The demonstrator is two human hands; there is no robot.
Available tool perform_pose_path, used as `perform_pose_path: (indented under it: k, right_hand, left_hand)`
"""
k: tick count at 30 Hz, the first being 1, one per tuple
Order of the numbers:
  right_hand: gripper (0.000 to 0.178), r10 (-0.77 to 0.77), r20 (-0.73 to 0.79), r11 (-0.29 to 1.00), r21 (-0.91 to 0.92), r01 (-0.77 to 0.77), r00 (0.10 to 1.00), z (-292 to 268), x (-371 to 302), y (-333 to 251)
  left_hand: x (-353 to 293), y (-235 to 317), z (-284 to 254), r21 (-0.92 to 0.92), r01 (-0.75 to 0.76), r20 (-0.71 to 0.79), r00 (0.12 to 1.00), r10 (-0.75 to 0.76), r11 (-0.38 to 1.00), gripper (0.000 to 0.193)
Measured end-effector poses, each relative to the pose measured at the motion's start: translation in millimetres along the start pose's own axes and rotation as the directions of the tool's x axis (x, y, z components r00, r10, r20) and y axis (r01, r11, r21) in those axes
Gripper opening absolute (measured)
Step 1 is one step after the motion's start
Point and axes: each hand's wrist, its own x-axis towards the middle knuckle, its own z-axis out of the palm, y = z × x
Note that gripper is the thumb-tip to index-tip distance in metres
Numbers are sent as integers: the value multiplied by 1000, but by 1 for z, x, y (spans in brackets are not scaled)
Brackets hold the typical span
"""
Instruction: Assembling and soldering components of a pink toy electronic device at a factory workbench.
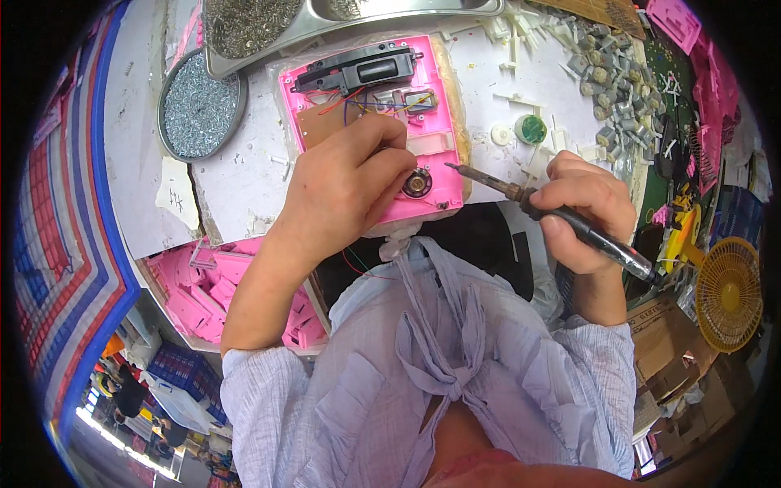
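My left hand (346,175) lies over an open pink plastic casing (446,163), its fingers curled and pressed together beside a small round speaker (418,183). What the fingertips pinch is hidden. Thin red and green wires (351,259) hang below that hand. Gripped in my right hand (590,203) is a soldering iron (606,244), its tip pointing left at the casing's right edge. Inside the casing sit a black plastic module (354,71), a brown circuit board (316,126), a small motor (419,102) and several coloured wires.
A round dish of small screws (199,106) stands at left, below a metal tray (325,24) of small metal parts. Grey motors (606,89) pile up at right, near a green-topped solder spool (530,128). Pink parts (207,293) fill a box lower left; a yellow fan (730,294) stands at right.
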Motion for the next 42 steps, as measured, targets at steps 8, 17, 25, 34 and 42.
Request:
perform_pose_path:
  k: [8, 17, 25, 34, 42]
  right_hand:
    - [20, 11, -56, 1000, -7, -12, 998, -3, -5, 2]
    - [21, -17, -48, 1000, -13, 16, 999, -5, -3, 2]
    - [25, -14, 88, 997, -70, 20, 996, 4, 1, 3]
    - [27, -8, 107, 997, -71, 15, 994, 11, 7, 1]
    - [26, -23, 116, 996, -81, 33, 993, 14, 9, 2]
  left_hand:
    - [2, -5, -3, -48, -19, 7, 1000, 19, 999, 21]
    - [3, -3, -3, -10, -52, 48, 997, 52, 999, 25]
    - [5, 2, 0, 13, -53, 15, 999, 53, 999, 22]
    - [9, 4, -4, 62, -63, 81, 995, 58, 996, 22]
    - [11, 8, -7, 132, -44, 143, 989, 25, 990, 21]
